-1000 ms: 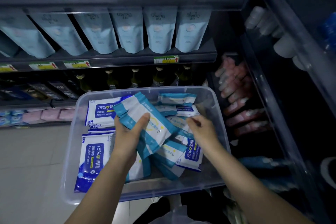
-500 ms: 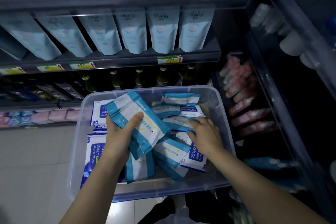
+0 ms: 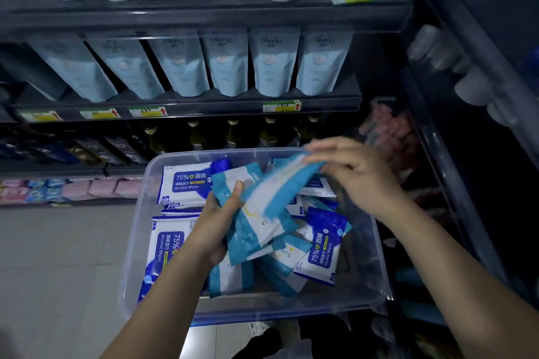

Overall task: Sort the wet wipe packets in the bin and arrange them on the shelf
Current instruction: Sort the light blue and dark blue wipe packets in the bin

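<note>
Over the clear bin [image 3: 366, 280] at frame centre, our left hand [image 3: 215, 230] grips a stack of teal-striped wipe packets [image 3: 259, 233]. The right hand [image 3: 358, 175] pinches another teal packet [image 3: 280, 186] by its end. We judge them light, soft and slippery, so best clamped across the flat faces.

Clear plastic bin [image 3: 376, 271] holds glossy film packets [image 3: 178, 183]
</note>
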A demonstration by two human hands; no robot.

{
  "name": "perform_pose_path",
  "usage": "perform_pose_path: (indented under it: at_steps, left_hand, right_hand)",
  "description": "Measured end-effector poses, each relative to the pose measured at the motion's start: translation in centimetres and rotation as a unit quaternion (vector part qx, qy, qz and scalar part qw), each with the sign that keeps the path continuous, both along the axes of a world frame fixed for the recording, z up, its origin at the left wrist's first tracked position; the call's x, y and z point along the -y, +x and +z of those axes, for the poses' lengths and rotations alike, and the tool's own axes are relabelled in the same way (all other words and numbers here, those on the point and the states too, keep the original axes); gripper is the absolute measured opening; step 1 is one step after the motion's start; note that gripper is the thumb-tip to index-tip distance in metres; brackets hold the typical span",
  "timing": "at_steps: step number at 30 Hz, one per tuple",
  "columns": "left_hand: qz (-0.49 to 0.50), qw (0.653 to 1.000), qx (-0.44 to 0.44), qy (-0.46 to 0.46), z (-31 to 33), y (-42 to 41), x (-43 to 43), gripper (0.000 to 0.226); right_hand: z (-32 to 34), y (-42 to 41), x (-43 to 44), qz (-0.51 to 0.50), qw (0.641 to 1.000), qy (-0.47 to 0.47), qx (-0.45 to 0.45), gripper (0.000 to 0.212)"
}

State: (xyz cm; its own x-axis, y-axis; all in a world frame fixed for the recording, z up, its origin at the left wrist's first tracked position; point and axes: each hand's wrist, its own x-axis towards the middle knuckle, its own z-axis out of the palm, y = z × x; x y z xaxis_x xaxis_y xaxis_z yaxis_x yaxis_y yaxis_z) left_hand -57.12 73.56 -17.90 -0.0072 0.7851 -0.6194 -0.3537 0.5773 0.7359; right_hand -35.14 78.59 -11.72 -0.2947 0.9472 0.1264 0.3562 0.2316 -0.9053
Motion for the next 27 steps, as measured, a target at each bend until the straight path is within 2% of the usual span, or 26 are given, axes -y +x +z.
perform_pose_path:
  at_steps: [2,4,6,9,13,18,20,23,27]
  left_hand:
    - [-0.018,0.999,0.016,-0.022,0.3,0.3,0.0,0.073]
    - [-0.035,0.999,0.023,-0.027,0.4,0.3,0.2,0.072]
    - [-0.053,0.998,0.035,-0.004,0.5,0.5,0.6,0.066]
    - [-0.069,0.997,0.036,0.029,0.2,0.9,0.9,0.056]
    - [-0.057,0.997,0.036,0.034,-0.3,1.3,0.9,0.076]
    - [-0.017,0.999,0.03,0.036,-0.4,1.3,1.0,0.072]
    - [-0.002,0.999,0.025,0.036,-0.4,1.2,1.1,0.072]
    - [0.018,0.999,0.017,0.048,-0.3,1.7,1.1,0.073]
    - [0.014,0.997,0.004,0.07,-0.3,3.5,1.5,0.054]
  right_hand:
    - [-0.7,-0.4,0.8,0.085,0.994,-0.06,-0.015,0.036]
    - [-2.0,-0.3,1.1,0.097,0.99,-0.101,-0.017,0.043]
    - [-2.9,-0.4,1.1,0.073,0.989,-0.124,-0.033,0.046]
    - [-3.3,-1.3,1.5,0.023,0.986,-0.149,-0.071,0.039]
    - [-3.2,-2.2,1.9,-0.018,0.981,-0.169,-0.098,0.043]
    - [-3.1,-1.8,2.8,-0.074,0.951,-0.257,-0.155,0.056]
    - [-2.9,-1.9,3.2,-0.073,0.945,-0.273,-0.166,0.047]
    - [-3.4,-2.6,3.8,-0.024,0.939,-0.317,-0.133,0.031]
    - [-4.6,-4.4,4.8,0.0,0.934,-0.349,-0.079,0.021]
